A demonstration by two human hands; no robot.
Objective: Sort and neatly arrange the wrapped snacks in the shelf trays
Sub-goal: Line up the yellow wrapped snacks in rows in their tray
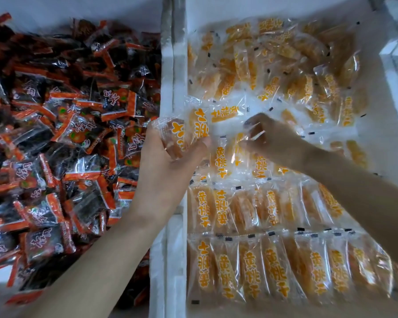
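**Light, slick packets: hold the body, not the seal**

The left hand point(168, 161) is curled around a small bundle of packets point(182, 136). They hold orange fruit pieces in clear wrap and stand on edge at the left wall of the right tray point(180, 65). The right hand point(274, 141) reaches into the middle of that tray, its fingertips pinching a single packet point(251, 136) by its clear wrapper.

At the near end of the tray, two front rows point(274, 271) stand packed side by side. A third row is half built beside the hands, and a loose heap point(285, 65) fills the back. The left tray point(78, 8) holds red-and-black snacks point(67, 134) in a jumble.

Each packet looks very light, with a flat, fairly soft slab inside glossy film that is probably slippery. The sealed ends are thin and will likely bend rather than give a firm hold. The safer grip seems to be across the thicker middle, thumb on one face and fingers on the other. Several packets can be squeezed together as a stack that way. They do not look fragile, but a packet pinched by the film alone may swing. Upright neighbours in a row could also tip when a new one is pushed in.
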